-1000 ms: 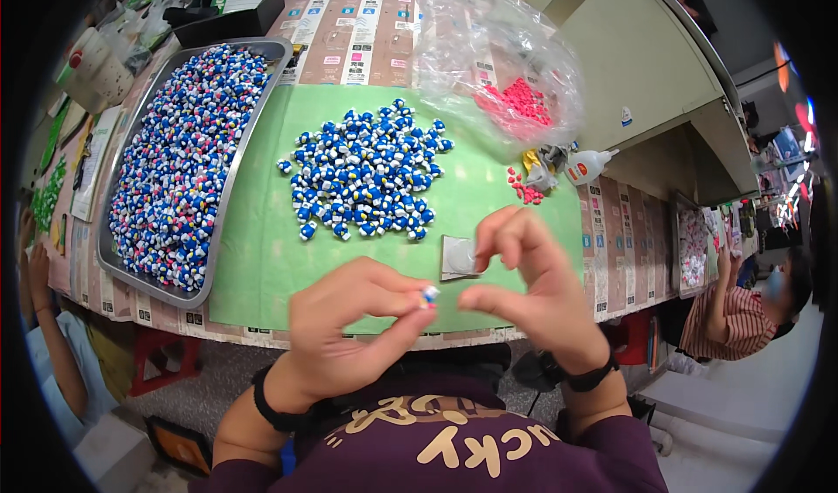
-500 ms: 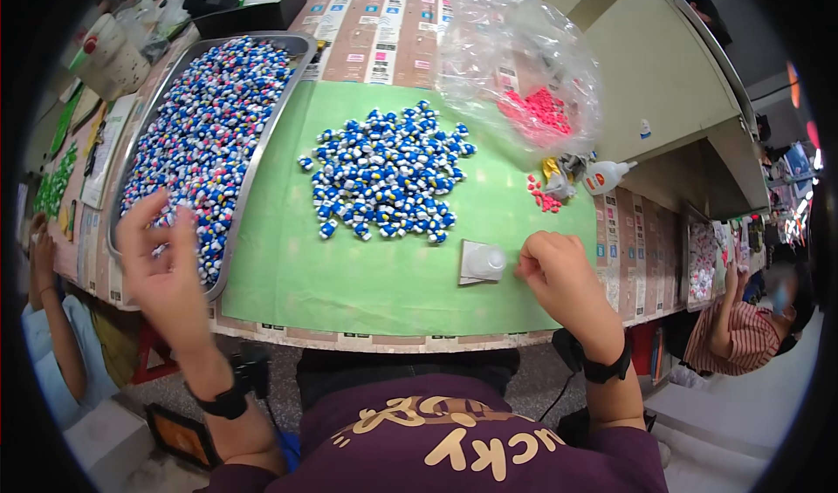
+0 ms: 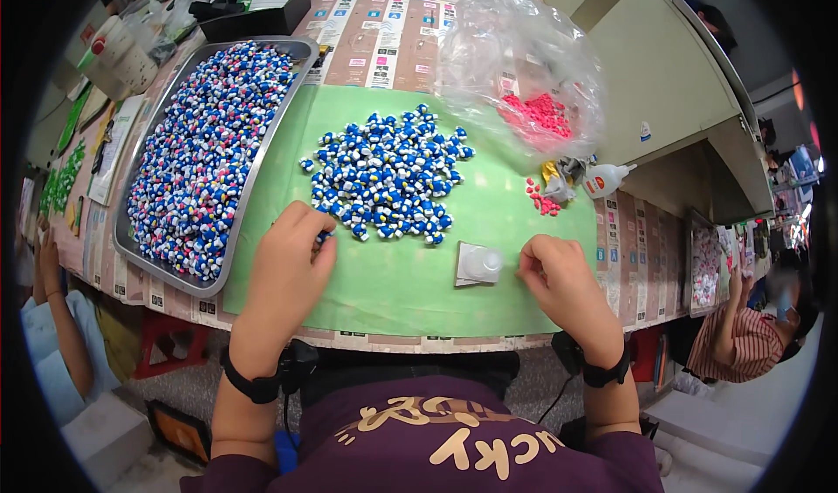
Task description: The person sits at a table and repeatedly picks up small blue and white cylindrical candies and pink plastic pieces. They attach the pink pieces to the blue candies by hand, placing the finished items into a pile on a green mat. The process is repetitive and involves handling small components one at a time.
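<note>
My left hand is at the near left edge of a pile of small blue-and-white figures. Its fingertips pinch one blue-and-white figure. My right hand rests on the green sheet, fingers curled together; what they hold, if anything, is hidden. Just left of it, a small translucent cup sits on a white square card. Several tiny pink pieces lie loose beyond my right hand, beside a white squeeze bottle.
A metal tray full of similar figures with pink parts stands at left. Far right, a clear plastic bag holds pink pieces. A black box is behind the tray. A grey-green cabinet borders the right. Other people work on both sides.
My left hand has moved right, from over the tray to the pile's near left edge, and closed on a figure. My right hand stays nearly in place beside the cup.
</note>
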Action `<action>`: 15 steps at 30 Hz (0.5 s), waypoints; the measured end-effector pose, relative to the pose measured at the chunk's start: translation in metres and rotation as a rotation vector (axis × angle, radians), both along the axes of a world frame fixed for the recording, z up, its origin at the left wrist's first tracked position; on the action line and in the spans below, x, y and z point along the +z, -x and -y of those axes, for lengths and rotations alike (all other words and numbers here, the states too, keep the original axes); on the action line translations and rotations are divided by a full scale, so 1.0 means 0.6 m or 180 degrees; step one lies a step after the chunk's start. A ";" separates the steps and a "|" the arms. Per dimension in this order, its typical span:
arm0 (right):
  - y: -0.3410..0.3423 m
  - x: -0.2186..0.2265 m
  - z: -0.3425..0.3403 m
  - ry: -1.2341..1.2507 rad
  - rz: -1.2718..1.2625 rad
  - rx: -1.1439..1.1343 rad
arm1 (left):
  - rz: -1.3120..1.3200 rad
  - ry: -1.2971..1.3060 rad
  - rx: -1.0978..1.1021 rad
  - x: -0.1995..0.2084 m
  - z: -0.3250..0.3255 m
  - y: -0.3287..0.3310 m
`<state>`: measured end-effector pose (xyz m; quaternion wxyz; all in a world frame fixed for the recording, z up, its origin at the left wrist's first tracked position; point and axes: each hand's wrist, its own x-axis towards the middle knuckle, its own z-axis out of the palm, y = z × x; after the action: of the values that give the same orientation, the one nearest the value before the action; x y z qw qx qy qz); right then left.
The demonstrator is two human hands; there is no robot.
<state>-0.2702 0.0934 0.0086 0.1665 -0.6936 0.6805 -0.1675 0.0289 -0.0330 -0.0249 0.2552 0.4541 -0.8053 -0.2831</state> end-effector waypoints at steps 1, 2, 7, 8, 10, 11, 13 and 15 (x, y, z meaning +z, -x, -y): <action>0.002 0.002 -0.003 0.0070 0.0051 -0.0031 | -0.0072 0.0007 0.0035 -0.001 -0.001 0.000; 0.004 0.003 -0.006 0.0140 0.0102 -0.0062 | -0.0240 0.0007 0.0124 0.000 -0.003 -0.001; -0.003 0.007 -0.025 0.0226 0.0135 -0.0138 | -0.1068 -0.0319 0.0492 0.023 -0.012 -0.001; -0.005 0.001 -0.027 0.0249 0.0140 -0.0136 | -0.1253 -0.0440 0.0557 0.026 -0.013 0.000; -0.010 -0.012 -0.028 0.0276 0.0126 -0.0185 | -0.1426 -0.0783 0.0311 0.037 -0.018 -0.002; -0.012 -0.018 -0.027 0.0281 0.0105 -0.0236 | -0.1533 -0.0801 0.0206 0.038 -0.021 0.000; -0.016 -0.023 -0.026 0.0306 0.0026 -0.0302 | -0.1684 -0.0876 0.0059 0.038 -0.026 0.002; -0.019 -0.025 -0.024 0.0347 -0.0093 -0.0334 | -0.1774 -0.0994 -0.0028 0.037 -0.033 0.004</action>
<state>-0.2588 0.1080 -0.0062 0.1095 -0.6675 0.7081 -0.2026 0.0262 -0.0134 -0.0026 0.3920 0.3893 -0.6531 -0.5179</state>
